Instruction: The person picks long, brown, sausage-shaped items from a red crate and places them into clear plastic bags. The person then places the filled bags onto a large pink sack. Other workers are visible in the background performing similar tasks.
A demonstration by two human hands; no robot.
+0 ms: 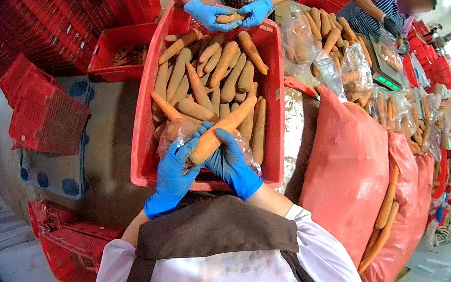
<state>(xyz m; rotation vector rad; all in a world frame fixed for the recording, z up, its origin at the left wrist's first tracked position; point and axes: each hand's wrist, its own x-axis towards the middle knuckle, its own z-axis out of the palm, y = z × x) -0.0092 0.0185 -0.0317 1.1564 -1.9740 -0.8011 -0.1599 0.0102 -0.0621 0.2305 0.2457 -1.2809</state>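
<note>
Both of my hands wear blue gloves over the near end of a red plastic crate (282,133) heaped with carrots (225,64). One large carrot (224,130) lies slantwise between them, its thick end towards me. My left hand (175,169) closes around the thick end from the left. My right hand (230,157) grips the same carrot from the right, thumb along its side. Under and beside my hands lie clear plastic bags (181,131), at least one with carrots inside; whether my fingers also hold a bag is hidden.
Across the crate a co-worker's gloved hands (229,14) hold a carrot. Bagged and loose carrots (324,27), a scale (385,62) and another person stand at the right. Full pink sacks (340,159) lie close to my right. Red crates (72,249) and a blue pallet (50,174) are at the left.
</note>
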